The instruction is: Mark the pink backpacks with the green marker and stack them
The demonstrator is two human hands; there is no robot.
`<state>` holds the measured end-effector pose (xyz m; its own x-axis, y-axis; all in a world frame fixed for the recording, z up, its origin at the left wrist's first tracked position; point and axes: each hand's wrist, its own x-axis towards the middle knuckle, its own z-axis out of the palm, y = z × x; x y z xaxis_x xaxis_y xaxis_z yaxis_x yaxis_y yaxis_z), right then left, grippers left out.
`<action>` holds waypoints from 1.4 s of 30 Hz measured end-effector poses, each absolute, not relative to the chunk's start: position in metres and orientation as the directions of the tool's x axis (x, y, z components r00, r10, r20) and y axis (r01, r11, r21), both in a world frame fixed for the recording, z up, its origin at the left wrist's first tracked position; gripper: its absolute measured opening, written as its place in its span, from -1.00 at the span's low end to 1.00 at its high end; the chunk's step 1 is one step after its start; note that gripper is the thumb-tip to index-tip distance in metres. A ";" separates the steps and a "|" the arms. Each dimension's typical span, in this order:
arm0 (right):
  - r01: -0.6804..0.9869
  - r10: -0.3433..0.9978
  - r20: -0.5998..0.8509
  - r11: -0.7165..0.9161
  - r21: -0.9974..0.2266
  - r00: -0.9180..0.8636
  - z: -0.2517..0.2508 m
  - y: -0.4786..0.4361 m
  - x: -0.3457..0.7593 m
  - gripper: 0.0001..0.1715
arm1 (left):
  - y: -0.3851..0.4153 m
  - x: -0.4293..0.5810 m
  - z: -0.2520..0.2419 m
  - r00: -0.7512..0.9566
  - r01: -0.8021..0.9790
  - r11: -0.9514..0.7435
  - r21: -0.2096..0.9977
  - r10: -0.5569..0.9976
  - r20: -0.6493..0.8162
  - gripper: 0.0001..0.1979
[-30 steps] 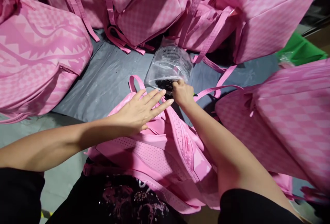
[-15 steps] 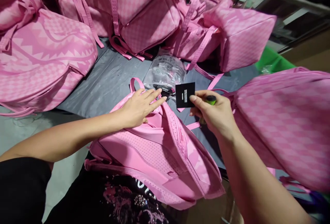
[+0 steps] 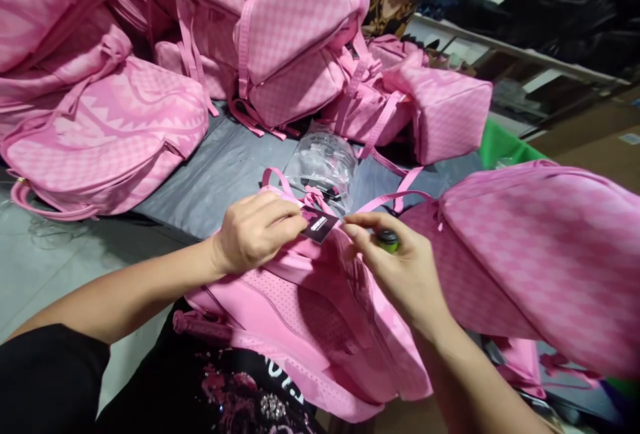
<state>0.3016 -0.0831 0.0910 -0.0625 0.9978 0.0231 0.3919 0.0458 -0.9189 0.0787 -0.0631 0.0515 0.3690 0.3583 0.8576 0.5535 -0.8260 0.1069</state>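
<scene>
A pink backpack (image 3: 290, 301) with a dotted back panel leans against my body at the table's front edge. Above its top, my left hand (image 3: 260, 227) pinches the left end of a black card tag (image 3: 320, 226) with white print. My right hand (image 3: 393, 254) is closed beside the tag's right corner, thumb and forefinger together; whether they touch the tag I cannot tell. In its curled fingers sits a green tool with a black round end (image 3: 387, 239), the rest of it hidden. A clear plastic bag (image 3: 323, 157) with small contents lies just beyond the backpack's pink loop handle.
More pink backpacks crowd the grey-covered table (image 3: 187, 177): a patterned one on the left (image 3: 115, 134), stacked ones behind (image 3: 295, 27), a checkered one on the right (image 3: 545, 241). A green bin (image 3: 510, 144) stands behind. A person (image 3: 387, 11) is at the back.
My left hand has gone from lying flat on the backpack to pinching the black tag. The tag has moved left and down from my right hand, tilting over the backpack's top.
</scene>
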 end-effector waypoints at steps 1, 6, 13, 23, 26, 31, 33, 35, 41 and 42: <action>0.369 0.994 -0.059 -0.022 -0.929 -0.091 0.094 -0.086 0.299 -0.55 | -0.065 0.077 0.050 0.369 0.572 -0.820 0.017 0.276 0.888 -0.88; 0.251 0.892 -0.350 -0.282 -0.926 -0.287 0.095 -0.091 0.286 -0.47 | -0.074 0.074 0.038 0.454 0.497 -0.858 -0.130 0.130 0.881 -0.91; 0.751 0.935 0.209 0.355 -0.557 -0.287 0.077 -0.083 0.287 -0.85 | -0.092 0.027 -0.001 0.239 0.749 -0.557 0.359 0.732 0.638 -0.24; 0.799 0.780 -0.276 0.597 0.064 -0.561 0.088 -0.075 0.232 -0.73 | -0.112 0.011 -0.045 0.240 0.674 -0.453 0.584 0.881 0.407 -0.10; 0.752 0.700 -0.390 0.659 0.032 -0.598 0.074 -0.073 0.225 -0.75 | -0.112 0.010 -0.048 0.243 0.646 -0.475 0.597 0.870 0.430 -0.07; 0.768 0.710 -0.444 0.637 0.072 -0.547 0.057 -0.064 0.212 -0.70 | -0.111 0.009 -0.053 0.245 0.600 -0.483 0.638 0.870 0.427 -0.06; 0.761 0.692 -0.480 0.645 0.075 -0.539 0.060 -0.065 0.206 -0.70 | -0.111 0.009 -0.054 0.247 0.595 -0.461 0.658 0.884 0.397 -0.04; 0.764 0.705 -0.490 0.635 0.114 -0.513 0.067 -0.070 0.204 -0.70 | -0.111 0.009 -0.054 0.232 0.606 -0.412 0.681 0.910 0.344 0.02; 0.795 0.780 -0.342 0.592 0.130 -0.525 0.071 -0.072 0.199 -0.72 | -0.109 0.005 -0.052 0.223 0.599 -0.355 0.718 0.935 0.277 -0.07; 0.788 0.764 -0.326 0.610 0.086 -0.557 0.069 -0.070 0.195 -0.74 | -0.109 0.004 -0.053 0.231 0.592 -0.359 0.722 0.933 0.275 -0.10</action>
<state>0.1954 -0.0700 0.0688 -0.5565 0.7641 -0.3263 0.7875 0.6103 0.0859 0.0044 -0.1093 -0.0528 0.2310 0.9334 0.2746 0.5920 -0.3588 0.7217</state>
